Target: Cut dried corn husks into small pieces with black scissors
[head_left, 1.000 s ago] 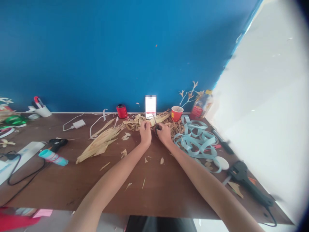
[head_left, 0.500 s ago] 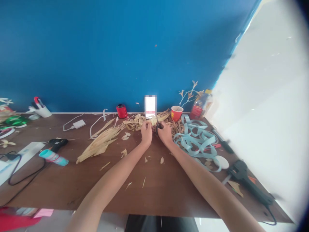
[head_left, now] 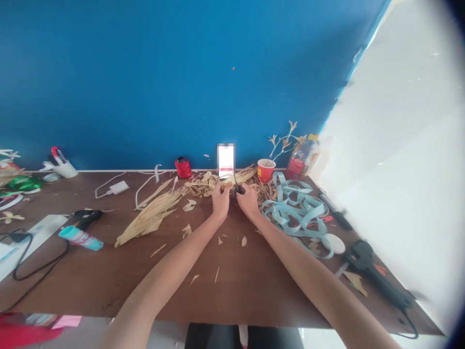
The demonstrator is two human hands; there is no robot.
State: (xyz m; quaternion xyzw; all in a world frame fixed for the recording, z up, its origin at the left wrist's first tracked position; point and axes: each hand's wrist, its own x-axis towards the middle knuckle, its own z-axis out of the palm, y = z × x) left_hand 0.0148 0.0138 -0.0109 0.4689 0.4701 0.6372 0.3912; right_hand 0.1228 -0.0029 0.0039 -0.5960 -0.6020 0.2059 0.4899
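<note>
My left hand [head_left: 220,199] is closed in a pinch on a small piece of dried husk [head_left: 228,184], at the back middle of the table. Just to its right, my right hand [head_left: 248,198] is wrapped round the dark handles of scissors [head_left: 239,190]. Their blades point up and away, close to the husk piece; whether they touch it I cannot tell. Behind and beside both hands lies a heap of dried husk scraps [head_left: 203,184]. A larger bundle of dried husk [head_left: 150,218] rests to the left of my left hand.
Behind my hands a phone [head_left: 226,160] leans on the blue wall. A red paper cup [head_left: 266,170], light blue ribbon [head_left: 290,208] and a large glue gun [head_left: 378,276] are on the right. To the left are a charger [head_left: 119,188], a power strip [head_left: 36,240] and a blue roll [head_left: 80,238].
The pale husk strip that reached from my left hand towards the scissors now shows less between the hands. The scissor blades have shifted slightly; both hands stay in nearly the same place.
</note>
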